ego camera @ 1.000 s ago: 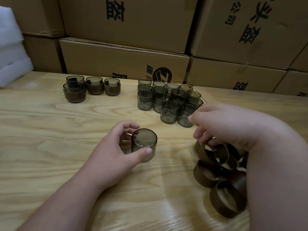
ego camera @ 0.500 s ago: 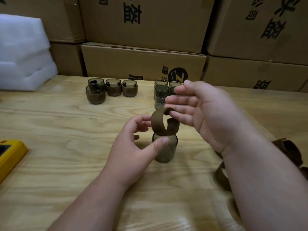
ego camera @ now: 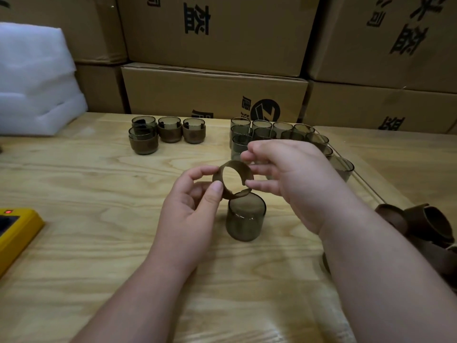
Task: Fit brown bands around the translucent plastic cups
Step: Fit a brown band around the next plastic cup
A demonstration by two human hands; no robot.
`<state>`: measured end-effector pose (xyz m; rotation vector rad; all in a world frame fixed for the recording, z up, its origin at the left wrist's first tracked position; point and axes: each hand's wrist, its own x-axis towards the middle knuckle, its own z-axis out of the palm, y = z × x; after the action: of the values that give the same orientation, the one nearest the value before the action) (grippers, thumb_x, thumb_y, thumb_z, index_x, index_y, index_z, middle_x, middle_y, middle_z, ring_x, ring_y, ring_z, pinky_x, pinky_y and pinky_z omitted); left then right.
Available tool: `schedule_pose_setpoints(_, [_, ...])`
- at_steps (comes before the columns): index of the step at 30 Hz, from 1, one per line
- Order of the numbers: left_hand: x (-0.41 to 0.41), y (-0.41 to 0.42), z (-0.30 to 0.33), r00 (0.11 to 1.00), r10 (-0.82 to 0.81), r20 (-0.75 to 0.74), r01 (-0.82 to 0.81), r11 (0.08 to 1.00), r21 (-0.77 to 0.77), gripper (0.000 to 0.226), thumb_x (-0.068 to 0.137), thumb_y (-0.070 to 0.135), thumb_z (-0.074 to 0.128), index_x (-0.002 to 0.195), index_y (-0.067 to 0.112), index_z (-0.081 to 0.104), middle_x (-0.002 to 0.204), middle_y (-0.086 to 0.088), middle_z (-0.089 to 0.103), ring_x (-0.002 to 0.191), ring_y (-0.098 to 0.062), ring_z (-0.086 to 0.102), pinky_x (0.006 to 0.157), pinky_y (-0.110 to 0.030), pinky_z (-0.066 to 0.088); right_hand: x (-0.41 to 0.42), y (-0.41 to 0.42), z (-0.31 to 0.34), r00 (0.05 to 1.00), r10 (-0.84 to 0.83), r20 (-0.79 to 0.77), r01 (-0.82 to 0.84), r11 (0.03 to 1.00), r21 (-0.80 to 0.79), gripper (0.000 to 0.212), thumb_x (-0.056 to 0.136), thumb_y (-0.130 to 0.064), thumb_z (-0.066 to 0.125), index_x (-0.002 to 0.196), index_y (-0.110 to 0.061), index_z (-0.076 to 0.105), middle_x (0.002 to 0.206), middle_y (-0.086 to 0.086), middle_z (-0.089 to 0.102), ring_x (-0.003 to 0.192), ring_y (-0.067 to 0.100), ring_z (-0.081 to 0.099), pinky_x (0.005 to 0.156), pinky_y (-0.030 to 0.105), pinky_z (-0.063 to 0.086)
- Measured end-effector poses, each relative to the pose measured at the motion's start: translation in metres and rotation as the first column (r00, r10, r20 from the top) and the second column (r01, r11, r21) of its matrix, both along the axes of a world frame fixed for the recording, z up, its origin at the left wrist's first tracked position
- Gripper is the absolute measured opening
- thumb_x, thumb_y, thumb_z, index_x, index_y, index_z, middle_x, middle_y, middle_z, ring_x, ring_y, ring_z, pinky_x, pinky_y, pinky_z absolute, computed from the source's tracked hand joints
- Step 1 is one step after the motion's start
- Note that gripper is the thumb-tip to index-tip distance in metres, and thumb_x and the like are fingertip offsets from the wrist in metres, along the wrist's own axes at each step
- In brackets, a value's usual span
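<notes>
Both hands hold a brown band (ego camera: 232,178) just above an upturned cup (ego camera: 245,219) on the table (ego camera: 99,243); the left hand (ego camera: 191,214) pinches its left side in a closed grip; the right hand (ego camera: 291,184) pinches its right.

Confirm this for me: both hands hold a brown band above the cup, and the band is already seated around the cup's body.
Not seated. The head view shows both hands, left hand and right hand, holding the brown band above the cup, only its lower edge at the cup's top.
</notes>
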<state>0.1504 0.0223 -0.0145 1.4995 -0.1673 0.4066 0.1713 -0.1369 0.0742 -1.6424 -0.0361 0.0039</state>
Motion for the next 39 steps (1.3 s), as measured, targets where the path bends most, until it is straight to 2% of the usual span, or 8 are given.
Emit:
schedule_pose_setpoints(10, [0.000, -0.001, 0.005, 0.996, 0.039, -0.075, -0.042, 0.999, -0.032, 0.022, 0.101, 0.009, 0.060, 0.108, 0.026, 0.072, 0.083, 0.014, 0.076, 0.077, 0.007, 0.067, 0.069, -0.006, 0.048, 0.000, 0.008, -0.003, 0.999, -0.031, 0.009, 0.032, 0.988, -0.154, 0.029, 0.067, -0.034, 0.057, 0.092, -0.035, 0.072, 0.107, -0.010, 0.075, 0.078, 0.000, 0.074, 0.084, 0.042, 0.064])
schedule_pose_setpoints(17, [0.001, 0.001, 0.003, 0.995, 0.006, -0.104, -0.008, 1.000, -0.022, 0.019, 0.097, 0.025, 0.067, 0.114, 0.031, 0.073, 0.098, 0.018, 0.077, 0.094, 0.003, 0.069, 0.074, -0.005, 0.048, 0.000, 0.007, -0.007, 0.998, -0.008, 0.068, 0.025, 0.963, -0.266, 0.054, 0.096, -0.021, 0.058, 0.149, -0.026, 0.051, 0.100, -0.022, 0.073, 0.082, -0.003, 0.073, 0.088, 0.037, 0.062])
schedule_pose_setpoints(23, [0.002, 0.002, -0.002, 0.993, -0.037, -0.110, 0.053, 0.988, 0.147, 0.068, 0.063, 0.053, 0.083, 0.127, 0.048, 0.062, 0.106, 0.022, 0.070, 0.106, -0.014, 0.066, 0.087, -0.037, 0.060, 0.002, 0.008, -0.009, 0.998, -0.028, 0.052, 0.039, 0.974, -0.225, 0.051, 0.094, -0.026, 0.063, 0.145, -0.026, 0.058, 0.119, -0.012, 0.068, 0.080, -0.009, 0.071, 0.092, 0.043, 0.060])
schedule_pose_setpoints(26, [0.004, 0.002, -0.003, 0.995, -0.010, -0.094, 0.022, 0.991, 0.136, 0.064, 0.062, 0.049, 0.086, 0.122, 0.049, 0.065, 0.107, 0.020, 0.070, 0.104, -0.017, 0.065, 0.089, -0.047, 0.060, 0.002, 0.007, -0.007, 0.997, -0.058, 0.051, 0.066, 0.986, -0.154, 0.059, 0.081, -0.033, 0.064, 0.140, -0.024, 0.061, 0.097, -0.014, 0.077, 0.082, 0.001, 0.075, 0.091, 0.045, 0.060])
schedule_pose_setpoints(28, [0.005, 0.003, -0.005, 0.994, 0.012, -0.105, -0.001, 0.995, 0.103, 0.065, 0.058, 0.059, 0.083, 0.120, 0.048, 0.066, 0.112, 0.011, 0.072, 0.105, -0.019, 0.067, 0.090, -0.046, 0.059, 0.003, 0.005, -0.005, 0.994, -0.094, 0.055, 0.100, 0.989, -0.106, 0.066, 0.074, -0.036, 0.061, 0.139, -0.025, 0.061, 0.083, -0.019, 0.076, 0.085, 0.005, 0.076, 0.089, 0.044, 0.061])
schedule_pose_setpoints(31, [0.005, 0.005, -0.005, 0.994, 0.039, -0.103, -0.033, 0.998, 0.059, 0.067, 0.061, 0.067, 0.074, 0.122, 0.039, 0.068, 0.116, 0.003, 0.073, 0.108, -0.016, 0.067, 0.090, -0.035, 0.055, 0.004, 0.003, -0.006, 0.989, -0.129, 0.069, 0.135, 0.986, -0.099, 0.059, 0.083, -0.032, 0.063, 0.142, -0.026, 0.060, 0.091, -0.016, 0.077, 0.090, 0.006, 0.075, 0.087, 0.040, 0.062])
schedule_pose_setpoints(35, [0.002, 0.005, 0.002, 0.998, 0.008, -0.056, -0.008, 1.000, -0.003, 0.045, 0.072, 0.067, 0.061, 0.105, 0.040, 0.075, 0.101, 0.018, 0.074, 0.094, 0.003, 0.064, 0.081, -0.016, 0.049, 0.002, 0.003, -0.008, 0.997, -0.044, 0.059, 0.051, 0.989, -0.139, 0.052, 0.096, -0.024, 0.065, 0.147, -0.027, 0.053, 0.109, -0.010, 0.073, 0.088, 0.000, 0.073, 0.079, 0.030, 0.062])
schedule_pose_setpoints(39, [-0.002, 0.003, 0.006, 1.000, -0.020, -0.019, 0.020, 1.000, -0.020, 0.035, 0.082, 0.062, 0.056, 0.092, 0.036, 0.077, 0.092, 0.016, 0.068, 0.089, 0.005, 0.062, 0.081, -0.013, 0.048, -0.003, 0.006, -0.009, 0.993, 0.108, 0.054, -0.096, 0.977, -0.188, 0.017, 0.100, -0.025, 0.064, 0.111, -0.025, 0.076, 0.097, -0.005, 0.078, 0.089, 0.004, 0.074, 0.081, 0.035, 0.063])
